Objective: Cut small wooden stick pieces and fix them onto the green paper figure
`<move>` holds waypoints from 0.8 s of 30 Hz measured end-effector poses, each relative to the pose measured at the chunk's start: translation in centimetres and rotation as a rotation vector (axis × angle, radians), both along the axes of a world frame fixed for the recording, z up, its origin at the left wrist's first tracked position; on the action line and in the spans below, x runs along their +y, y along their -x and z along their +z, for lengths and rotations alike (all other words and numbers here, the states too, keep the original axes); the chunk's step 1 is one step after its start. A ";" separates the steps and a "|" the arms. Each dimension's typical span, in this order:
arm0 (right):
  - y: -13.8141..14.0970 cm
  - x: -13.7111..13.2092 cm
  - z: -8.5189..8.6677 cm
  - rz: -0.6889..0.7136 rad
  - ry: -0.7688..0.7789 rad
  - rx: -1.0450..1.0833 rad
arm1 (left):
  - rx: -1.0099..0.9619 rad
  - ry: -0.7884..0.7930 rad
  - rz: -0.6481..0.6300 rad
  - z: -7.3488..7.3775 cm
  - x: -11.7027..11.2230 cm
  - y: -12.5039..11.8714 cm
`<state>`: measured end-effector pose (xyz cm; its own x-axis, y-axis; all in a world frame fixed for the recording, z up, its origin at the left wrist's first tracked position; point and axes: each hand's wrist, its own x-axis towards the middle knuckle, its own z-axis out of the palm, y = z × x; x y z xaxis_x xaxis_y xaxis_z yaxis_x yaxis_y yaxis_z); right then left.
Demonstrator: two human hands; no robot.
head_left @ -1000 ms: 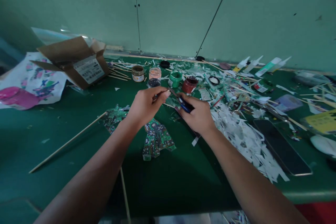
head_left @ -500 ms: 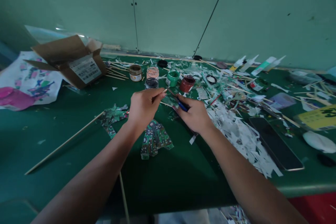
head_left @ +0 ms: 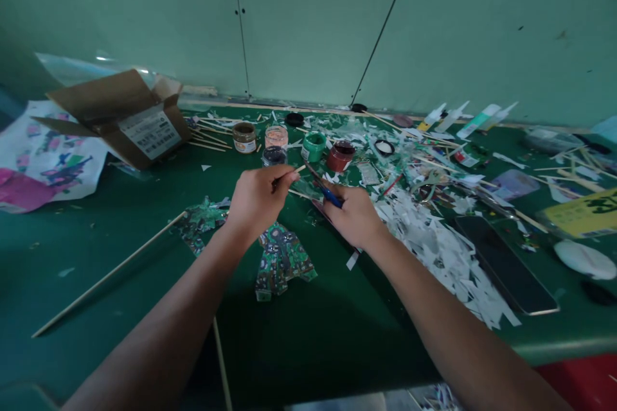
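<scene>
My left hand (head_left: 260,198) is closed in a pinch on a thin wooden stick (head_left: 301,169), whose pale tip pokes out past the fingertips. My right hand (head_left: 351,213) grips a blue-handled metal tool (head_left: 330,195); its exact kind is unclear. The tool's dark tip lies close to the stick's end, and I cannot tell whether they touch. Below my hands lies a green patterned cut-out (head_left: 284,259). Partly behind my left wrist is another green patterned piece (head_left: 205,218), with a long stick (head_left: 108,275) reaching from it to the lower left.
Open paint jars (head_left: 314,146) stand beyond my hands. An open cardboard box (head_left: 149,131) is at the left. White paper scraps (head_left: 429,250) are heaped on the right beside a phone (head_left: 506,264). Glue bottles (head_left: 479,121) lie at the back right. Another stick (head_left: 222,366) crosses the table's front edge.
The view has shifted slightly. Both hands keep their grips, and the tool's tip stays near the end of the stick.
</scene>
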<state>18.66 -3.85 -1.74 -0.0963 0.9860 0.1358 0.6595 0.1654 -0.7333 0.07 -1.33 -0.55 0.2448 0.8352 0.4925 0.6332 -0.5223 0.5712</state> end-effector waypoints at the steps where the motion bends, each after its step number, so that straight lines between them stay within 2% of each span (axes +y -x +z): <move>1: 0.2 -0.1 0.2 -0.005 0.030 0.003 | 0.015 -0.053 0.027 -0.1 -0.2 -0.1; 4: 0.3 -0.1 0.3 -0.026 0.041 0.032 | 0.043 -0.159 0.052 -0.1 -0.4 -0.2; 7: -0.3 0.2 0.0 -0.017 -0.060 0.034 | 0.044 -0.073 -0.012 0.5 -0.1 0.2; 9: -0.9 0.5 -0.3 0.002 -0.118 -0.001 | 0.004 0.111 -0.164 1.1 0.2 0.7; 12: -1.7 0.7 -0.6 0.066 -0.197 -0.044 | -0.207 0.565 -0.465 1.5 0.7 1.2; 14: -1.7 0.7 -0.5 0.104 -0.223 -0.057 | -0.326 0.802 -0.560 1.5 0.8 1.2; 15: -1.6 0.6 -0.3 0.108 -0.211 -0.061 | -0.360 0.855 -0.559 1.5 0.8 1.1; 16: -1.5 0.5 -0.1 0.099 -0.181 -0.062 | -0.383 0.851 -0.527 1.5 0.7 0.9; 18: -1.0 0.1 0.5 0.066 -0.087 -0.063 | -0.360 0.721 -0.415 1.4 0.4 0.3; 21: -0.5 -0.3 1.2 0.016 0.047 -0.065 | -0.152 0.408 -0.205 1.3 -0.5 -0.6; 24: -0.3 -0.4 1.2 0.001 0.082 -0.059 | 0.083 0.169 0.066 1.3 -1.6 -1.5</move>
